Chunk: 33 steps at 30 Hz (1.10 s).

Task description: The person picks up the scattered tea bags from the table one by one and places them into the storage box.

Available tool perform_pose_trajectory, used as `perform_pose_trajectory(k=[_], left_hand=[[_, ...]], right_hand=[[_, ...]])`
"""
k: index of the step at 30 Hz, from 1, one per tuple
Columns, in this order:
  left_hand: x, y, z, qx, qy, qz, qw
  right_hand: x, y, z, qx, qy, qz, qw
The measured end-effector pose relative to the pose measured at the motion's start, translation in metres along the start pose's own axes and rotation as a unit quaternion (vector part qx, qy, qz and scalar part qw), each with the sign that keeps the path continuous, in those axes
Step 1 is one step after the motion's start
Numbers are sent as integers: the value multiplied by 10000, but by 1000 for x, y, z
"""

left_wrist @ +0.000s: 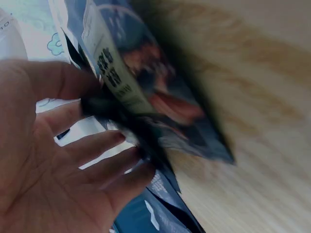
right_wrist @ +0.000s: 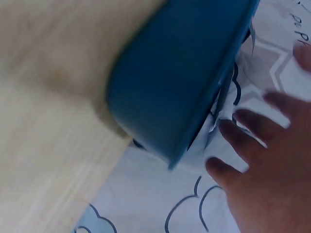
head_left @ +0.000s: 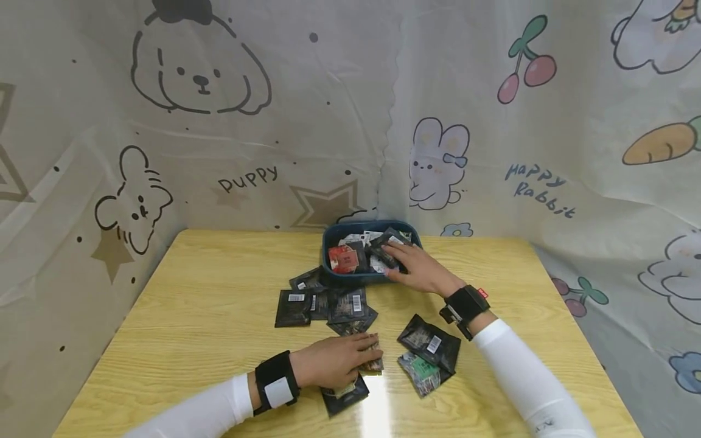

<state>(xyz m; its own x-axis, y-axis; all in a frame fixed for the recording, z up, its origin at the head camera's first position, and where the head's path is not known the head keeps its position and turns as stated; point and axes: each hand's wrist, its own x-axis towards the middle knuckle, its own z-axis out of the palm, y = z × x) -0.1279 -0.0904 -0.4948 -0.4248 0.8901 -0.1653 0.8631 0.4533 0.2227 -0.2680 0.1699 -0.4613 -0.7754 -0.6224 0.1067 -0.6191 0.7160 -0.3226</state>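
Near the front of the table, my left hand (head_left: 331,362) bends over a group of flat packets. In the left wrist view its thumb and index finger come together at the edge of a black packet (left_wrist: 167,167), beside a packet with a pale label and picture (left_wrist: 160,92). A brownish packet (head_left: 373,359) lies under its fingertips in the head view. My right hand (head_left: 418,267) reaches over the blue bin (head_left: 361,279), fingers spread, touching a black packet (head_left: 390,238) on top. A red-labelled packet (head_left: 344,259) lies in the bin too.
Several black packets (head_left: 347,305) lie overlapped in front of the bin. To the right, a black packet (head_left: 432,344) overlaps a green-labelled one (head_left: 421,372). A patterned cloth (head_left: 339,121) hangs behind the wooden table (head_left: 219,286).
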Motion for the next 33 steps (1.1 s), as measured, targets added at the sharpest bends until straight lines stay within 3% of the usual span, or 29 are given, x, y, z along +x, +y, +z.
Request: perform_pose_trajectory(k=[5,10,13,16,21,27,30,33], left_hand=[[-1,2,5,335,326,-59,9989],[-1,2,8,528,573,-90,9969],[0,2,9,787,668,-54,9946],[1,5,9,978,745,-50,9924],[1,7,7,801,953,-182,9921],[-5,1,-22,356,1574,-387,9861],[-9,-6,-42,375,2052,-417,9771],[-11,-19,-62,632,2578,-523,9627]], right_hand=[[-31,-10,1,-112,257,-96,9996],[-79,-21,4,-321,523,-364,9975],[-107,-27,12,-348,232,-399,9983],[-131,-29,21,-277,-347,-253,9987],[-153,-33,36,-66,-1067,141,9942],[-154,-36,44,24,-1102,324,9934],[-152,-35,45,66,-1109,222,9936],[-151,-35,46,-84,-941,-20,9955]])
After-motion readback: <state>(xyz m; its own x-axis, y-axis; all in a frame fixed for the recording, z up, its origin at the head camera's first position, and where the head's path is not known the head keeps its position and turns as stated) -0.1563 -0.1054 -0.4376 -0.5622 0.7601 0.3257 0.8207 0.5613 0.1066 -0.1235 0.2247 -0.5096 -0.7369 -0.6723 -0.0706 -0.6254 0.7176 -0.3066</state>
